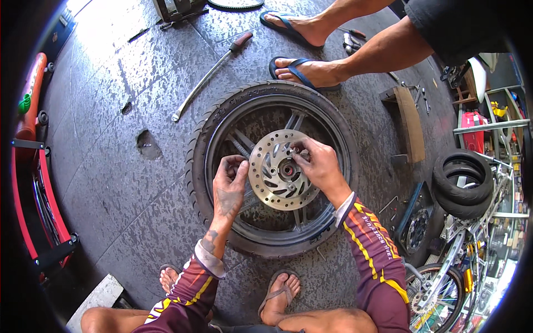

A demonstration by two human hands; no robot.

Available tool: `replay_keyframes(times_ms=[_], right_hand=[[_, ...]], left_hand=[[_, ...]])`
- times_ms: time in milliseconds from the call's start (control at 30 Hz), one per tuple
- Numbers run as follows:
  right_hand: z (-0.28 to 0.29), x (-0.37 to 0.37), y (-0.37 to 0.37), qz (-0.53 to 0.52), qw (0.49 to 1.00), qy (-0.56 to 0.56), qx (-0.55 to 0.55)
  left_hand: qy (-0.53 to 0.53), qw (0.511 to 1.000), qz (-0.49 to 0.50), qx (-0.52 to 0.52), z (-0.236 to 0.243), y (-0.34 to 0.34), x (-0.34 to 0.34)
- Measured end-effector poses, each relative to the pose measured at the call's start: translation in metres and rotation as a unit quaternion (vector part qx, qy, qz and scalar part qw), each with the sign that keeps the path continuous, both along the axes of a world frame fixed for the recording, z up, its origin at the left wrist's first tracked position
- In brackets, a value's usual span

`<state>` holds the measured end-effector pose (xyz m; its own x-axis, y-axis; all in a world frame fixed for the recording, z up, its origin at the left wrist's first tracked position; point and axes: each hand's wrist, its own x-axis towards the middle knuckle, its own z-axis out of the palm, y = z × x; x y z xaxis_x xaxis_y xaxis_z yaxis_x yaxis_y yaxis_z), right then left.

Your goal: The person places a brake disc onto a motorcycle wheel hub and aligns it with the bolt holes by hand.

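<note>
A motorcycle wheel (343, 125) with a black tyre lies flat on the floor in front of me. A drilled brake disc (285, 202) sits at its centre, around the hub. My right hand (321, 166) is over the disc's right side, thumb and fingertips pinched together near a disc bolt hole. Whatever is between those fingertips is too small to make out. Beside the disc's left edge, my left hand (229, 186) is closed with its fingers curled towards the thumb. Its fingers hide anything inside.
Beyond the wheel, a person's sandalled foot (311, 72) stands close to the tyre. A long-handled wrench (208, 80) lies at the far left of the wheel. To the right are a curved brown block (408, 125), stacked tyres (461, 191) and a red-framed rack (53, 205) stands far left.
</note>
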<state>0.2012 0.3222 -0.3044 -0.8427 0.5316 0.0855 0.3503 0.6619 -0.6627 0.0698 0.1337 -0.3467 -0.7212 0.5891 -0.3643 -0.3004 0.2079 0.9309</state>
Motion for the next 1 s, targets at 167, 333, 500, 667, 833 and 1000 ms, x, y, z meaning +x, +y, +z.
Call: replay_keyframes(times_ms=[167, 333, 500, 667, 833, 1000], right_hand=[[-0.003, -0.006, 0.010, 0.058, 0.995, -0.064, 0.046], [0.009, -0.010, 0.009, 0.083, 0.984, -0.133, 0.089], [0.016, -0.010, 0.014, 0.122, 0.981, -0.135, 0.065], [0.017, -0.009, 0.012, 0.129, 0.978, -0.133, 0.095], [0.020, -0.014, 0.006, 0.117, 0.974, -0.143, 0.132], [0.020, -0.016, 0.001, 0.092, 0.968, -0.177, 0.151]], left_hand=[[-0.055, 0.998, -0.001, 0.008, -0.009, -0.001, 0.001], [-0.070, 0.997, 0.010, 0.027, -0.010, 0.001, 0.004], [-0.046, 0.999, -0.005, -0.003, -0.020, -0.005, 0.000], [-0.035, 0.999, -0.004, 0.032, -0.021, -0.003, 0.005], [-0.057, 0.998, -0.004, 0.033, -0.019, -0.003, 0.003], [-0.060, 0.997, 0.000, 0.037, -0.025, -0.004, 0.003]])
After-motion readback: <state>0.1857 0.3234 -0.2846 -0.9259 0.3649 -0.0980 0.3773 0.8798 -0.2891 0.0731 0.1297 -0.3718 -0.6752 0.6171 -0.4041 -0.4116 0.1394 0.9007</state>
